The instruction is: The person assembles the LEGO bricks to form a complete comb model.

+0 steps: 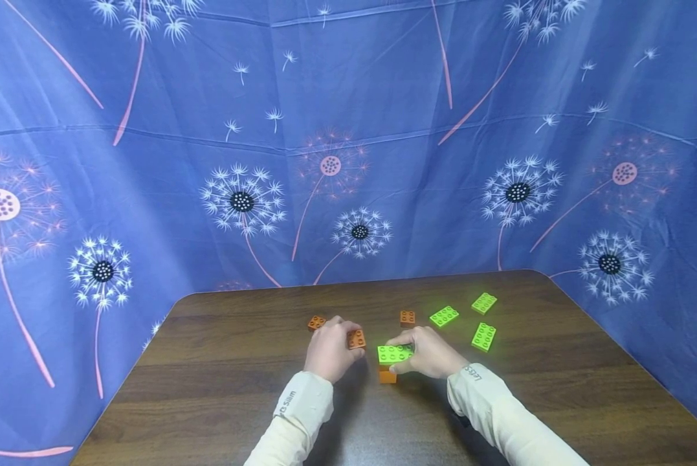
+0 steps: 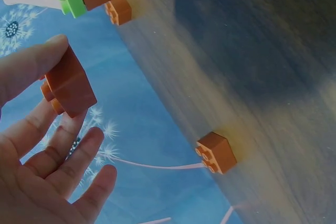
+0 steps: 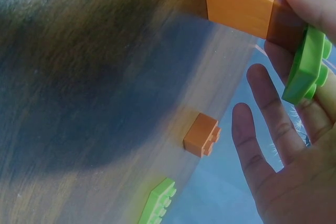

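My left hand pinches an orange building brick with studs between thumb and fingers; in the left wrist view that brick is held clear of the table. To its right, my right hand grips a stack of building bricks by its upper part. A green brick tops this stack, above orange bricks. In the right wrist view the thumb presses against the upper orange brick beside the green one, while two fingers stand loosely apart. Whether the stack touches the table cannot be told.
Behind my left hand lies a loose orange brick, and another orange brick lies behind the stack. Three green bricks, one of them nearest, lie at the right on the brown table. A blue dandelion-patterned cloth hangs behind.
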`<state>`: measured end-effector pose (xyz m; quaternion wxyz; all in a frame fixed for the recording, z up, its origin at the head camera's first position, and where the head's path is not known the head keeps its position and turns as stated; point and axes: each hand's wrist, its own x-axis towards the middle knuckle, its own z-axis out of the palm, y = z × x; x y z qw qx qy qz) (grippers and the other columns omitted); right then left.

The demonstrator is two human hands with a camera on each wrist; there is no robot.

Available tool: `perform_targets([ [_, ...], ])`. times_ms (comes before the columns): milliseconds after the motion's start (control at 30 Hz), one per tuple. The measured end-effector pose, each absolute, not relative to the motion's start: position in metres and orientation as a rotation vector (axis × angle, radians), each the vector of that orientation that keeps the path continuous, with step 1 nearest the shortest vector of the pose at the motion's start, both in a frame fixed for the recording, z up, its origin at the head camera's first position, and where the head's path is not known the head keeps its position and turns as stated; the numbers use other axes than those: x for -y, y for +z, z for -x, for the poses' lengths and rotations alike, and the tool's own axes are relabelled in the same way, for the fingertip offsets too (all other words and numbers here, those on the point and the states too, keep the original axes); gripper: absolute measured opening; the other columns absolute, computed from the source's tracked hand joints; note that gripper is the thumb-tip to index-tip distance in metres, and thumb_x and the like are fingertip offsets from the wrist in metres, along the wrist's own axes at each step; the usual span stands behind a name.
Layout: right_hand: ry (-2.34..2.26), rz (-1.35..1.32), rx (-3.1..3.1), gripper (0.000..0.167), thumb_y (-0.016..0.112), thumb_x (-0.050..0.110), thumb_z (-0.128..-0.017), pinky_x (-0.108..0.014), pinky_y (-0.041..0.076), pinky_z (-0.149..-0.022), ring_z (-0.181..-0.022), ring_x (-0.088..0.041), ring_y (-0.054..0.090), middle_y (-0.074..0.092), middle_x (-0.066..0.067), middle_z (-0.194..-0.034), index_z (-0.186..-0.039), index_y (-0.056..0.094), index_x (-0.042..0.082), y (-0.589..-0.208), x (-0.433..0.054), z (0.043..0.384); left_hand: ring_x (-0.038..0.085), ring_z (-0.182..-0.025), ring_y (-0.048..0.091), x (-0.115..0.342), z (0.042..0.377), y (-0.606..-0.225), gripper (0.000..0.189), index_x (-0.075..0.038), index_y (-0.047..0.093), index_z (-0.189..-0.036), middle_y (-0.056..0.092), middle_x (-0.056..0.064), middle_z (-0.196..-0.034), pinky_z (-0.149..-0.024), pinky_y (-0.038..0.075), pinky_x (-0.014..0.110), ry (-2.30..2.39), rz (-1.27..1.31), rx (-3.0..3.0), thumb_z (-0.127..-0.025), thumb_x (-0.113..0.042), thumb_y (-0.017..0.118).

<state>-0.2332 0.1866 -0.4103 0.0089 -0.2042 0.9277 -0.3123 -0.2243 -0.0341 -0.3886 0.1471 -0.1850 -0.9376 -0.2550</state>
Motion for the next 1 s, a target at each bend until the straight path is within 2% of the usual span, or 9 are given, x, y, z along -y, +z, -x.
perform_targets([
  [67,-0.973,0.633,-2.900,0.047,0.093,0.019,-0.070,-0.052,0.052,-0.093,-0.110,-0.036,0.065,0.074,-0.013,-0.115,-0.113,0.078,0.008,-0.411,-0.186,0.233,0.023,-0.082,0.064,0.032,0.224,-0.388,0.037,-0.008,0.077,-0.106,0.067,0.004,-0.091,-0.077,0.053,0.041,-0.731,0.541,2.702,-0.073,-0.015,0.090],
  [267,-0.970,0.620,-2.904,0.047,0.093,0.018,-0.068,-0.043,0.053,-0.084,-0.101,-0.028,0.066,0.074,-0.013,-0.113,-0.112,0.078,0.009,-0.412,-0.186,0.234,0.024,-0.085,0.065,0.028,0.224,-0.387,0.036,-0.009,0.077,-0.106,0.067,0.005,-0.092,-0.079,0.053,0.042,-0.709,0.580,2.694,-0.073,-0.015,0.090],
  [533,-0.971,0.659,-2.898,0.049,0.093,0.017,-0.069,-0.040,0.053,-0.079,-0.093,-0.023,0.066,0.075,-0.014,-0.110,-0.113,0.077,0.004,-0.411,-0.185,0.235,0.021,-0.081,0.064,0.020,0.223,-0.384,0.036,-0.010,0.078,-0.106,0.065,0.002,-0.087,-0.076,0.053,0.037,-0.680,0.636,2.689,-0.072,-0.016,0.089],
  [800,-0.947,0.657,-2.901,0.048,0.093,0.017,-0.068,-0.033,0.050,-0.072,-0.085,-0.016,0.061,0.075,-0.010,-0.106,-0.112,0.078,0.007,-0.409,-0.185,0.236,0.017,-0.077,0.062,0.011,0.222,-0.382,0.034,-0.010,0.078,-0.104,0.065,0.001,-0.086,-0.071,0.051,0.033,-0.684,0.663,2.715,-0.074,-0.019,0.091],
  [1000,-0.931,0.624,-2.903,0.050,0.094,0.019,-0.067,-0.035,0.051,-0.074,-0.091,-0.021,0.064,0.075,-0.014,-0.110,-0.112,0.078,0.006,-0.408,-0.185,0.236,0.018,-0.083,0.065,0.005,0.220,-0.381,0.034,-0.011,0.078,-0.104,0.070,0.001,-0.092,-0.078,0.053,0.035,-0.656,0.702,2.714,-0.074,-0.020,0.091],
])
